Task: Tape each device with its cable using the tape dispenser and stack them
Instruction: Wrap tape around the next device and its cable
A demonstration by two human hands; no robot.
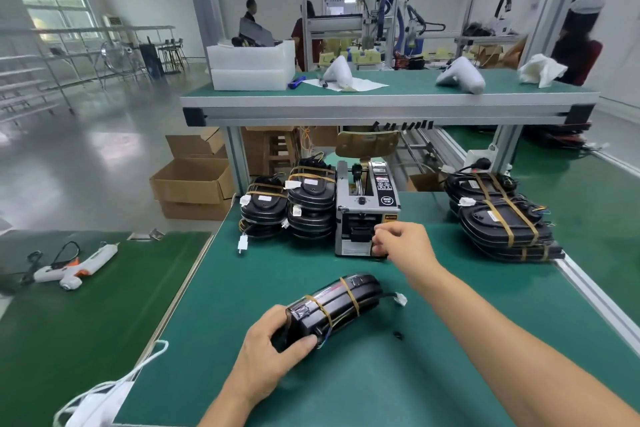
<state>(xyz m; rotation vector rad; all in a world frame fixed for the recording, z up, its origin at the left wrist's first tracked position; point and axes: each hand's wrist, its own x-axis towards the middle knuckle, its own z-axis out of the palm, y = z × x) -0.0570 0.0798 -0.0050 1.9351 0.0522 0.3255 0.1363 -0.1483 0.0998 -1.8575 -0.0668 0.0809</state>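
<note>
Our left hand (266, 350) curls its fingers round the near end of a black device (334, 308) lying on the green table (450, 340), taped with its cable. Our right hand (403, 246) pinches at the tape dispenser (363, 215), but we cannot see tape in it

Black devices (311, 204) banded with tan tape, grey tape dispenser (365, 215), green table mat (433, 340), white glue gun (74, 265)
</note>
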